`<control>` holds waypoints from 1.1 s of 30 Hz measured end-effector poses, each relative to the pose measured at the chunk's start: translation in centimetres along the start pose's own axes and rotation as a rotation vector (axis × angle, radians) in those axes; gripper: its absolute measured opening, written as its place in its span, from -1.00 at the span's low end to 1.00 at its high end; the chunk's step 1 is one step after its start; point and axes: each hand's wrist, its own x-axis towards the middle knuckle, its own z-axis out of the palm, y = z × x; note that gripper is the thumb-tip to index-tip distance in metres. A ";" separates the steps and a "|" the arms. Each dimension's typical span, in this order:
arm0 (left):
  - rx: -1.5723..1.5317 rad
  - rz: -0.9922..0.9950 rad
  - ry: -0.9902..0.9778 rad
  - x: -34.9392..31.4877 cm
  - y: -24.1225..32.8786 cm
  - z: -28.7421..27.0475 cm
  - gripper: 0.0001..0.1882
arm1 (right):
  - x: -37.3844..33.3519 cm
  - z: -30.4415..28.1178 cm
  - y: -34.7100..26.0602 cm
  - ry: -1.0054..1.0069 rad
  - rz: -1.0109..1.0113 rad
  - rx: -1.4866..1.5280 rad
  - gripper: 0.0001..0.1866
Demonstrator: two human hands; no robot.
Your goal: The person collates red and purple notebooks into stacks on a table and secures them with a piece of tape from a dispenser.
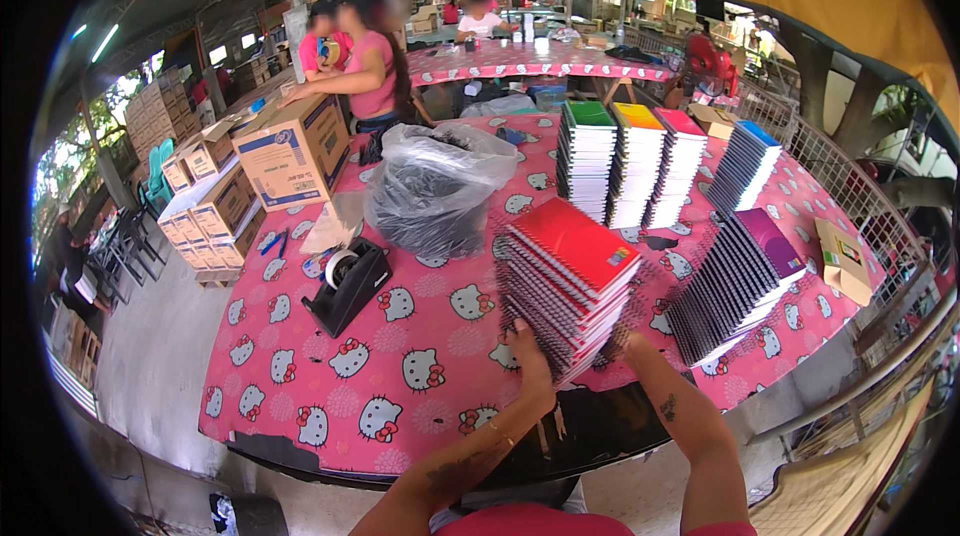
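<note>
A tall stack of red-covered spiral notebooks (575, 248) stands near the front edge of the table, between my two hands. My left hand (530, 361) grips its lower left side, with the fingers along the wire bindings. Against the lower right side is my right hand (632, 348), its fingers partly hidden behind the stack and slightly blurred. Just right of it, a stack of purple-covered spiral notebooks (735, 281) leans a little. Behind stand stacks with green (588, 161), yellow (637, 164), pink (677, 168) and blue covers (745, 166).
A black tape dispenser (350, 286), a clear plastic bag with dark contents (435, 191) and a large cardboard box (293, 151) occupy the left side. An opened small carton (843, 261) lies by the right edge. A person in pink (370, 71) stands behind the large box.
</note>
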 end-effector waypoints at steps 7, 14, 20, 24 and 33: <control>0.003 -0.015 -0.029 -3.5 4.1 1.2 -0.13 | -0.3 3.0 -0.3 -0.050 -0.049 0.020 -0.57; -0.007 -0.053 -0.011 -4.3 4.7 0.3 -0.15 | 0.1 3.6 -0.4 -0.055 -0.032 0.032 -0.56; 0.124 -0.012 0.065 -3.9 3.6 -3.6 -0.18 | 1.2 4.1 -1.0 -0.070 -0.028 0.047 -0.55; 0.315 0.001 0.076 -5.7 6.8 -4.9 -0.27 | 2.1 4.5 -1.5 -0.080 -0.032 0.063 -0.54; 1.055 0.976 0.401 8.1 37.5 -15.8 -0.77 | 3.1 5.2 -2.4 -0.090 -0.027 0.096 -0.52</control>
